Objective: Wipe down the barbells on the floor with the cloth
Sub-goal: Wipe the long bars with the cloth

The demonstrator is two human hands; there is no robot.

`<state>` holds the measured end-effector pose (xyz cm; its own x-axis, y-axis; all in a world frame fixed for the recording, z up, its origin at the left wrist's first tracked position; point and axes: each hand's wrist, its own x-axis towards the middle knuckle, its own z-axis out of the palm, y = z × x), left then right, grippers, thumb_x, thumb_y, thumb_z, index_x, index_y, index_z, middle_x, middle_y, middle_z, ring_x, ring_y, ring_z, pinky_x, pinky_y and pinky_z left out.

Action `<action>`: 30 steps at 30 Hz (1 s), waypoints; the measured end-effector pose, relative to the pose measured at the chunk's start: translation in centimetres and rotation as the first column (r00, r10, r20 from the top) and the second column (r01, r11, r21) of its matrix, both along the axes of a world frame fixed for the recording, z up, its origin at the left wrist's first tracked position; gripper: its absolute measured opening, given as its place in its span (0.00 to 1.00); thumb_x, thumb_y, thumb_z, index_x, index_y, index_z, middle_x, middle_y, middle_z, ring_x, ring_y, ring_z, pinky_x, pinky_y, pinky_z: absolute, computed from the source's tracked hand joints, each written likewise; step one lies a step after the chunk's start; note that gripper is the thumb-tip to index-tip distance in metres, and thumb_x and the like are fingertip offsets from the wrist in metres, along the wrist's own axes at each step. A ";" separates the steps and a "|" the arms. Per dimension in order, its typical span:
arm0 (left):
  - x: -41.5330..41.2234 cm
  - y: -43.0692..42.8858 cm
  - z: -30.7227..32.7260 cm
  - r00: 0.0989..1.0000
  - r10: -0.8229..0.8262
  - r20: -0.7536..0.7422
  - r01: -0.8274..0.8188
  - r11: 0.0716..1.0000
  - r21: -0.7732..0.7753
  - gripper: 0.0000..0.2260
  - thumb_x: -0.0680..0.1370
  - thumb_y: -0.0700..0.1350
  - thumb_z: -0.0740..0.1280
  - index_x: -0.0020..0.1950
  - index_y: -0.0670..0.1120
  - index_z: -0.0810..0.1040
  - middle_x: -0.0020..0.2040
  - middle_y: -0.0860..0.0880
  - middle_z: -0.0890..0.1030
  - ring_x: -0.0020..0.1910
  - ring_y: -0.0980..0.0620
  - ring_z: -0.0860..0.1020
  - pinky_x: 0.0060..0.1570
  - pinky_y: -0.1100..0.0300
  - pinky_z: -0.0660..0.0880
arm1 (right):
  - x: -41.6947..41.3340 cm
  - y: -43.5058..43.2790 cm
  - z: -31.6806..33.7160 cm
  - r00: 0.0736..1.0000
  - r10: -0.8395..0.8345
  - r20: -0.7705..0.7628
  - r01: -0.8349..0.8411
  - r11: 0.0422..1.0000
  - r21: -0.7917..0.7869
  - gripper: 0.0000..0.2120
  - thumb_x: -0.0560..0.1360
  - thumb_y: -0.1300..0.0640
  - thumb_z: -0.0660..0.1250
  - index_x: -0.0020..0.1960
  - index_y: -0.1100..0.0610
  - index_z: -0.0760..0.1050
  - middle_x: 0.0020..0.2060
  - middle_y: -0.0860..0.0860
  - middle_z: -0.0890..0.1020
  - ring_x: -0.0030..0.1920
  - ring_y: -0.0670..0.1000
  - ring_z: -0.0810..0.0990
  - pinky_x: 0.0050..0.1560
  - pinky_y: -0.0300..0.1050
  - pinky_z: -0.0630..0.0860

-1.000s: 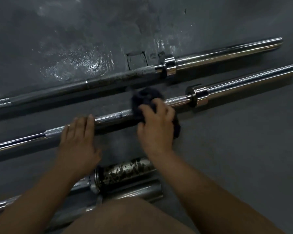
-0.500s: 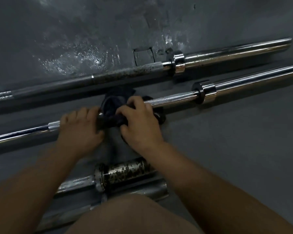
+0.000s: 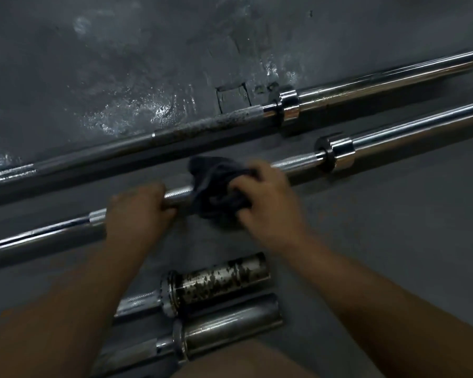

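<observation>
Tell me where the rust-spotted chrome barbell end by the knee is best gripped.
On the rust-spotted chrome barbell, probably the thin shaft left of the collar, from above: it lies flat on the floor, the sleeve is thick, and a plain steel bar crowds its near side.

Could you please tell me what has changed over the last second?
The right hand slid the dark crumpled cloth leftward along the middle chrome barbell, nearer the left hand, whose fingers now curl over the bar instead of lying flat. The other barbells stayed put.

I knelt in what looked like a gym: steel barbells (image 3: 380, 87) lay side by side on the grey floor (image 3: 393, 255).
</observation>
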<state>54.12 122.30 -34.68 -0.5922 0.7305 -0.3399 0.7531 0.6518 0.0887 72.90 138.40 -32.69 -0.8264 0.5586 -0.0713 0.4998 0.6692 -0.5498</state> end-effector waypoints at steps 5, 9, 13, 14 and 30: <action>2.4 -3.0 -1.3 0.992 -0.090 -0.091 0.091 0.996 0.013 0.29 0.67 0.68 0.59 0.56 0.48 0.75 0.48 0.42 0.77 0.47 0.39 0.76 0.46 0.47 0.70 | 3.2 1.0 -2.3 0.824 -0.564 0.062 0.536 0.810 0.238 0.25 0.68 0.50 0.67 0.64 0.55 0.75 0.68 0.63 0.68 0.64 0.67 0.68 0.63 0.61 0.72; 1.0 -0.9 -0.5 0.995 -0.096 -0.017 0.095 0.992 -0.085 0.22 0.72 0.66 0.66 0.53 0.49 0.76 0.47 0.43 0.81 0.46 0.40 0.79 0.45 0.49 0.74 | -0.8 -4.9 -1.8 0.978 -0.173 0.116 0.155 0.977 0.145 0.28 0.65 0.53 0.73 0.64 0.50 0.75 0.69 0.59 0.68 0.60 0.64 0.70 0.49 0.57 0.79; -3.3 1.7 0.3 0.909 0.085 0.408 0.051 0.949 -0.311 0.37 0.59 0.82 0.57 0.50 0.54 0.76 0.46 0.50 0.82 0.45 0.48 0.79 0.44 0.57 0.74 | 1.0 0.5 0.0 0.996 -0.040 0.080 0.037 0.999 0.029 0.25 0.65 0.59 0.72 0.62 0.49 0.76 0.68 0.55 0.70 0.62 0.62 0.71 0.58 0.56 0.76; -3.0 1.5 0.1 0.936 0.044 0.349 0.055 0.961 -0.270 0.37 0.60 0.82 0.55 0.50 0.54 0.76 0.46 0.50 0.81 0.44 0.47 0.79 0.44 0.56 0.74 | 2.4 2.3 -0.3 0.986 -0.156 0.062 0.150 0.985 0.088 0.25 0.65 0.60 0.71 0.63 0.50 0.77 0.67 0.55 0.71 0.62 0.63 0.71 0.61 0.55 0.74; 7.3 -6.6 0.8 0.967 0.043 0.252 -0.044 0.999 -0.005 0.39 0.74 0.75 0.41 0.79 0.55 0.52 0.79 0.50 0.56 0.78 0.50 0.49 0.74 0.49 0.44 | 4.1 -1.4 -0.7 0.824 -0.557 0.103 0.550 0.830 0.089 0.21 0.72 0.52 0.63 0.64 0.55 0.76 0.68 0.60 0.68 0.65 0.64 0.68 0.65 0.53 0.67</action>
